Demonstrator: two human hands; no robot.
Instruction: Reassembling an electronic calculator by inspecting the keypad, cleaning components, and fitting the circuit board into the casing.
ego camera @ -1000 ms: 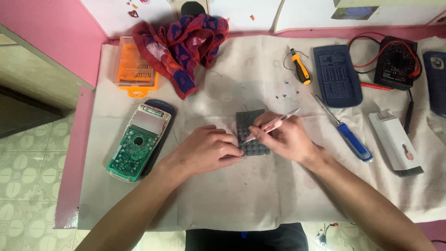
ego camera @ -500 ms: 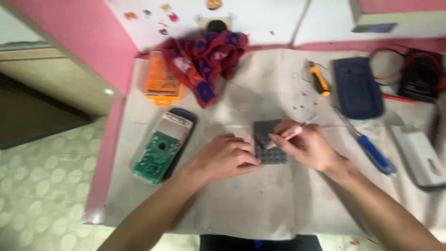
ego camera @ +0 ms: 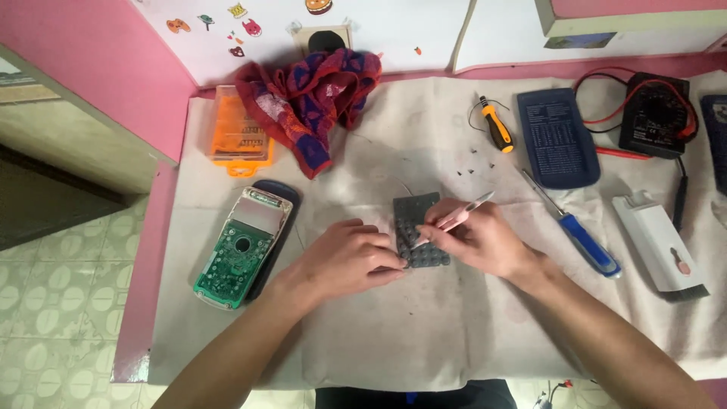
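Partly under both hands, grey keypad [ego camera: 419,225]

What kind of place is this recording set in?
Probably a home electronics-repair bench: a bare circuit board, a multimeter and screwdrivers lie on a cloth-covered table against a pink wall with stickers.

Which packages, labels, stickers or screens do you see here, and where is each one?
Orange plastic case: far left, rectangular, with a dark label.
Dark blue back cover: far right, rectangular, covered by a pale printed label.
Black meter: far right corner, round dial, red leads.
Cartoon stickers: white board at the back, small, many colours.
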